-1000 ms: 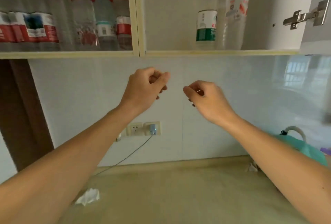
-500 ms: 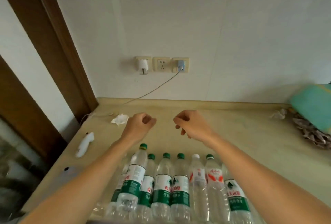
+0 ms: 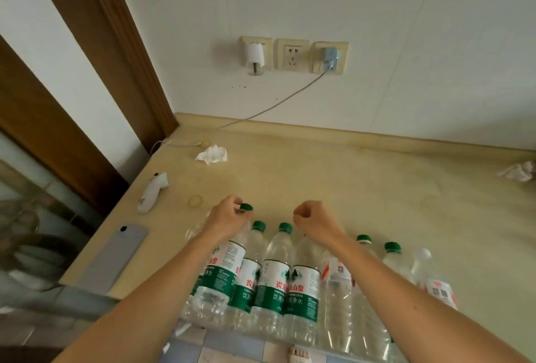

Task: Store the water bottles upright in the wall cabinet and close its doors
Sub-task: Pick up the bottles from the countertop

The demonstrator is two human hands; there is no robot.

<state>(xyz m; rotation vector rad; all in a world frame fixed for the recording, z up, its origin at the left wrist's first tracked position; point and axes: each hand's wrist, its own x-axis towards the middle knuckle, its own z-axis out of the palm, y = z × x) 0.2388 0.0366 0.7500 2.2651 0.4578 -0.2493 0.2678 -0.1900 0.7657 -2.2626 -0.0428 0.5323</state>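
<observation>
Both hands dropped closer to bottle row since half-second-earlier frame. Left hand (image 3: 229,219) pinches neck under green cap of leftmost bottle (image 3: 223,269). Right hand (image 3: 314,222) curled over fourth bottle (image 3: 304,281); whether it holds neck, cannot tell. Water bottles (image 3: 275,281) stand upright along near edge of bench (image 3: 348,188). Step: picking next pair, by judgement. Next: firm neck grips, straight lift to cabinet, which is out of view. Green labels read 农夫山泉, 饮用.
</observation>
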